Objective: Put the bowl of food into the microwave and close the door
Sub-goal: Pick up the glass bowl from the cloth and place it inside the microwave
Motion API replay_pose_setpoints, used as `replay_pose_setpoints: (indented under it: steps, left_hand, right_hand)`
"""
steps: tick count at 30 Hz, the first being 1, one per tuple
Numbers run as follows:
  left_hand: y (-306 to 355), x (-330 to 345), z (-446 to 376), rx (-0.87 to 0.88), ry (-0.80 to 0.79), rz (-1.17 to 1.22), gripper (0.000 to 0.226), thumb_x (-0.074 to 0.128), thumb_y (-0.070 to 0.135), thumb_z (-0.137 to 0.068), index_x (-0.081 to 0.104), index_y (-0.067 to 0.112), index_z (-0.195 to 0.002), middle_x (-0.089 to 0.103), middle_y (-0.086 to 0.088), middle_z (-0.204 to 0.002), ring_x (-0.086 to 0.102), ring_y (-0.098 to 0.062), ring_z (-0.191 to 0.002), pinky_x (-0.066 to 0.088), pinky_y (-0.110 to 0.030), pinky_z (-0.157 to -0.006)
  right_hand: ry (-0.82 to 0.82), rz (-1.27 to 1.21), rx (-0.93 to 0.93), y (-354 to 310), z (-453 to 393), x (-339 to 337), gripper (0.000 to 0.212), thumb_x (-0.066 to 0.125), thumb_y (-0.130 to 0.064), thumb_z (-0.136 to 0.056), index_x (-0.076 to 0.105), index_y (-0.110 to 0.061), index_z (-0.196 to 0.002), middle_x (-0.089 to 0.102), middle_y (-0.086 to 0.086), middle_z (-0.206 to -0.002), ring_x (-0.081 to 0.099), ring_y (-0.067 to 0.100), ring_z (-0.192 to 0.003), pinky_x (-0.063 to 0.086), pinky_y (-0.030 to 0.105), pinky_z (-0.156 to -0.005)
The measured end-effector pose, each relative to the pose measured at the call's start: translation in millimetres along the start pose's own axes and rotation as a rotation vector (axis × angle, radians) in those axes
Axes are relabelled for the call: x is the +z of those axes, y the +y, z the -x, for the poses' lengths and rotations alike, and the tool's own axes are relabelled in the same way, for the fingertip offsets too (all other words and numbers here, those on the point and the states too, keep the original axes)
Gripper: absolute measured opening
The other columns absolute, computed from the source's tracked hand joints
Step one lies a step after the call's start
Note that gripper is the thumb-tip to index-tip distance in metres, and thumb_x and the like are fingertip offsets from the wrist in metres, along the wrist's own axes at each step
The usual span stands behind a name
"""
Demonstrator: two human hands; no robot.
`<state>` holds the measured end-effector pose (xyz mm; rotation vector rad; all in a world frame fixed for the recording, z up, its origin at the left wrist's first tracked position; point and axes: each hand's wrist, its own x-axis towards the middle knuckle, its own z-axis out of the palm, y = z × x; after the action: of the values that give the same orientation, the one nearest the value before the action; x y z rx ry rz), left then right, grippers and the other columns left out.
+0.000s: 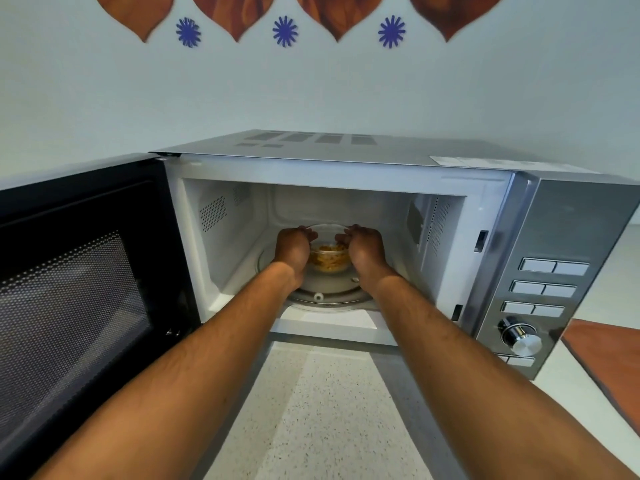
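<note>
A clear glass bowl (329, 258) with yellow food in it is inside the silver microwave (346, 157), over the glass turntable (325, 292). My left hand (293, 247) grips the bowl's left rim. On the bowl's right rim sits my right hand (363, 249), also gripping. Both forearms reach in through the opening. Whether the bowl rests on the turntable or hangs just above it, I cannot tell. The black microwave door (79, 289) is swung wide open to the left.
The microwave's control panel (540, 299) with buttons and a metal knob (521, 339) is at the right. A reddish wooden board (609, 362) lies on the speckled white counter (311, 410) at the far right. A pale decorated wall is behind.
</note>
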<state>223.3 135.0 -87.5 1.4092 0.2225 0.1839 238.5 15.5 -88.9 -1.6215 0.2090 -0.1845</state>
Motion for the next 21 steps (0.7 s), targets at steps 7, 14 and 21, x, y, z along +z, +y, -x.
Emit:
replay_pose_setpoints:
  steps: [7, 14, 21]
  left_hand:
    - [3, -1, -1, -0.001, 0.018, -0.086, 0.035, 0.039, 0.031, -0.104, 0.064, 0.009, -0.115, 0.065, -0.008, -0.120, 0.058, -0.025, -0.110, 0.043, -0.039, -0.101]
    - [9, -6, 16, 0.010, 0.080, -0.200, 0.045, 0.043, 0.041, -0.102, 0.058, 0.007, -0.127, 0.062, -0.010, -0.123, 0.057, -0.027, -0.103, 0.039, -0.037, -0.087]
    - [16, -12, 53, -0.072, 0.134, -0.196, 0.046, 0.050, 0.040, -0.099, 0.054, 0.014, -0.136, 0.061, -0.011, -0.133, 0.054, -0.028, -0.107, 0.042, -0.040, -0.086]
  right_hand:
    - [-0.004, 0.017, -0.004, -6, 7, -6, 0.038, 0.038, -0.038, -0.107, 0.068, -0.017, -0.097, 0.075, 0.014, -0.116, 0.068, 0.029, -0.098, 0.051, 0.041, -0.088]
    - [0.016, 0.067, -0.052, -6, 18, -15, 0.039, 0.044, -0.043, -0.104, 0.067, -0.012, -0.100, 0.069, 0.014, -0.123, 0.064, 0.021, -0.093, 0.045, 0.034, -0.086]
    - [-0.025, 0.164, -0.041, -16, 51, -28, 0.061, 0.050, -0.044, -0.103, 0.039, -0.013, -0.155, 0.046, 0.012, -0.158, 0.047, 0.033, -0.141, 0.039, 0.039, -0.112]
